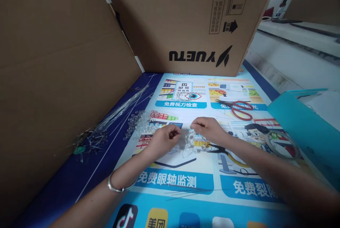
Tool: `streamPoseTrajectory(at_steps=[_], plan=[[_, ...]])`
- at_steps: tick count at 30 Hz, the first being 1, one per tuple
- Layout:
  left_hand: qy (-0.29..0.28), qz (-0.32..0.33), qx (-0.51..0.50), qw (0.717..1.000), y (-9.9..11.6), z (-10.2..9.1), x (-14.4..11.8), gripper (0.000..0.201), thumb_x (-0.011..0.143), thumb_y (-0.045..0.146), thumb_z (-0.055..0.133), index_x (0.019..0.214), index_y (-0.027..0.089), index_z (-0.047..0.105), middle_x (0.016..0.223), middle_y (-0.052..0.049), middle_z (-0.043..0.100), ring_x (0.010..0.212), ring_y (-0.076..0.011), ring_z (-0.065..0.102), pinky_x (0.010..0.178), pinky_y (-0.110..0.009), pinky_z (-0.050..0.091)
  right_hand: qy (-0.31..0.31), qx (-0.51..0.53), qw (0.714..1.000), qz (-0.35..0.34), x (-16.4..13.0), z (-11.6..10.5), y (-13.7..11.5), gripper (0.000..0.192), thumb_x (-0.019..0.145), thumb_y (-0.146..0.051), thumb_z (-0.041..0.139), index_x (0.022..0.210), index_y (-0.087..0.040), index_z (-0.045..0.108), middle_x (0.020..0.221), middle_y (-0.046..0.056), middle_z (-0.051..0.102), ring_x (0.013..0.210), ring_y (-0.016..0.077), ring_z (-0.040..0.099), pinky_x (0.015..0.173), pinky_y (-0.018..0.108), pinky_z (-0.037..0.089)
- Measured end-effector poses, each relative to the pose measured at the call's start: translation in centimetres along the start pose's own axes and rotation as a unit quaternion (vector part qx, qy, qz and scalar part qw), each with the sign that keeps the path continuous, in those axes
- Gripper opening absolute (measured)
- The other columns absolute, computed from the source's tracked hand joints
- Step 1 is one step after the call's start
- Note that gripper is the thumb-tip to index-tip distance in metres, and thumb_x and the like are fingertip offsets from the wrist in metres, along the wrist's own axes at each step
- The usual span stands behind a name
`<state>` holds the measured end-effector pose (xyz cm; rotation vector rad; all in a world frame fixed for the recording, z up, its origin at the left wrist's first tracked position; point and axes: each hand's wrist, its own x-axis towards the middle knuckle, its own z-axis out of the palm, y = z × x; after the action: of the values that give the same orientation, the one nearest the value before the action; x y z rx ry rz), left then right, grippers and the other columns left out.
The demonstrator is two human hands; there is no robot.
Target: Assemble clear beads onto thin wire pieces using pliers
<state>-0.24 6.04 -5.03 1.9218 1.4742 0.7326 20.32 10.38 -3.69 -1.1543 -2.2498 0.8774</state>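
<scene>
My left hand is closed in a pinch, thumb against curled fingers; whatever is in it is too small to make out. Across a narrow gap, my right hand pinches the upper end of a beaded wire, a tangle of thin wire and clear beads hanging just below the fingertips. Left of my left hand lies a spread pile of clear beads. Pliers with dark jaws and a yellow handle lie under my right forearm, partly hidden. A silver bangle circles my left wrist.
Red-handled scissors and a roll of tape lie to the right, near a turquoise folder. Long thin wires and a heap of wire scraps lie left. Cardboard panels wall the back and left. Loose wires lie in front.
</scene>
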Motion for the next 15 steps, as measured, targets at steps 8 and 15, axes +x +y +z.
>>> streamPoseTrajectory(at_steps=[8,15], plan=[[-0.003,0.023,0.039,0.999,0.54,-0.11,-0.15,0.010,0.073,0.016,0.048,0.078,0.018,0.058,0.066,0.002,0.056,0.056,-0.0091,0.048,0.052,-0.019,0.037,0.030,-0.117,0.993,0.015,-0.07,0.82,0.27,0.018,0.086,-0.031,0.041,0.089,-0.023,0.057,0.073,-0.001,0.061,0.063,0.0122,0.052,0.055,0.023,0.033],[-0.017,0.039,0.061,0.997,0.12,-0.29,0.01,0.009,0.072,0.016,0.049,0.074,0.018,0.057,0.063,0.002,0.055,0.055,-0.0095,0.048,0.051,-0.019,0.036,0.028,-0.191,0.981,-0.010,-0.01,0.65,0.34,0.015,0.082,-0.021,0.044,0.076,-0.020,0.058,0.075,0.003,0.059,0.075,0.0159,0.052,0.062,0.025,0.034]])
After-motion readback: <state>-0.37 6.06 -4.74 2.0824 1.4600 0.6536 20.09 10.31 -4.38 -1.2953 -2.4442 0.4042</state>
